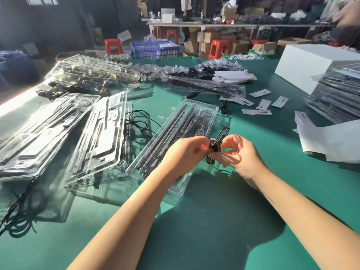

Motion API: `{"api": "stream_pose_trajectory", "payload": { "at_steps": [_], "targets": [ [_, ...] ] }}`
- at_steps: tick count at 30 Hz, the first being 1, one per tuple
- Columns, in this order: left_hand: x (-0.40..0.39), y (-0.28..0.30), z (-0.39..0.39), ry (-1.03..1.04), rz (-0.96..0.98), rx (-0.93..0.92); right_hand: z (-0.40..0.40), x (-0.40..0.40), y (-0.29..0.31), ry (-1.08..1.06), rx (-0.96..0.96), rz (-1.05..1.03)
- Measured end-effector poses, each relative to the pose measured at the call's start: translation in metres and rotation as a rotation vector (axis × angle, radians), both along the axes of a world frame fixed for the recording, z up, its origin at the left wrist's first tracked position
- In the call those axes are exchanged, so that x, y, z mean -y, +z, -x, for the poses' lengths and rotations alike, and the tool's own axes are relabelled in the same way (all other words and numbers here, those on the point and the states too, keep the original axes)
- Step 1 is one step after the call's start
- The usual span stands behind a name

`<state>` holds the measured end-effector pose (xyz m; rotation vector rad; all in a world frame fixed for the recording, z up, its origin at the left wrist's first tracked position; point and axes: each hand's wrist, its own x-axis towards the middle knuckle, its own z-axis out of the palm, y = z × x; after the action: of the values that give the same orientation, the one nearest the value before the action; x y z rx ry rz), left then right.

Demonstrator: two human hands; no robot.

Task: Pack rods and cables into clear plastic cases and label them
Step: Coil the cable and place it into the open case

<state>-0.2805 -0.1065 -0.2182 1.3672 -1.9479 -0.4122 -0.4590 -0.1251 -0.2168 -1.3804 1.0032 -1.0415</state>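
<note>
Cable (214,148), black and folded into a small bundle, sits pinched between both hands above the green table (224,221), just off the near right edge of an open clear plastic case (175,137). One loop of it sticks up past the fingers and another hangs below them.

The left hand (183,152) comes in from the lower left with its forearm stretched across the case's near end; its fingers and thumb are curled onto the bundle's left side. The right hand (239,154) reaches in from the lower right, wrist bent inward, thumb and forefinger gripping the bundle's right side while the other fingers arch loosely.

Dark rods (173,123) lie lengthwise in the case's long grooves. To the left, more clear cases (101,137) lie overlapping at angles, with loose black cables (136,123) trailing between and beside them.

Further back, small white label cards (262,104) are scattered on the table. A stack of filled cases (331,94) stands at the right beside a white box (311,63), and white sheets (331,141) lie nearer the right edge.
</note>
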Motion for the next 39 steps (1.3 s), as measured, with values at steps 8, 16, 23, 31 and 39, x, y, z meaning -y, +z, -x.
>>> {"api": "stream_pose_trajectory", "payload": {
  "at_steps": [8, 16, 23, 31, 39],
  "targets": [
    [0.004, -0.001, 0.0, 0.038, -0.001, -0.098, -0.012, -0.005, -0.012, -0.089, -0.04, 0.148],
    [0.003, 0.002, 0.001, 0.067, -0.017, -0.09, -0.016, -0.014, -0.021, -0.221, -0.089, 0.268],
    [0.001, 0.003, 0.003, 0.063, 0.023, -0.08, -0.019, -0.012, -0.023, -0.29, 0.102, 0.187],
    [-0.003, 0.008, 0.013, 0.162, 0.053, 0.124, -0.016, -0.015, -0.017, -0.236, -0.025, 0.236],
    [-0.005, 0.017, 0.007, 0.009, 0.034, 0.111, -0.017, -0.021, -0.012, -0.284, -0.316, 0.549]
  ]
}}
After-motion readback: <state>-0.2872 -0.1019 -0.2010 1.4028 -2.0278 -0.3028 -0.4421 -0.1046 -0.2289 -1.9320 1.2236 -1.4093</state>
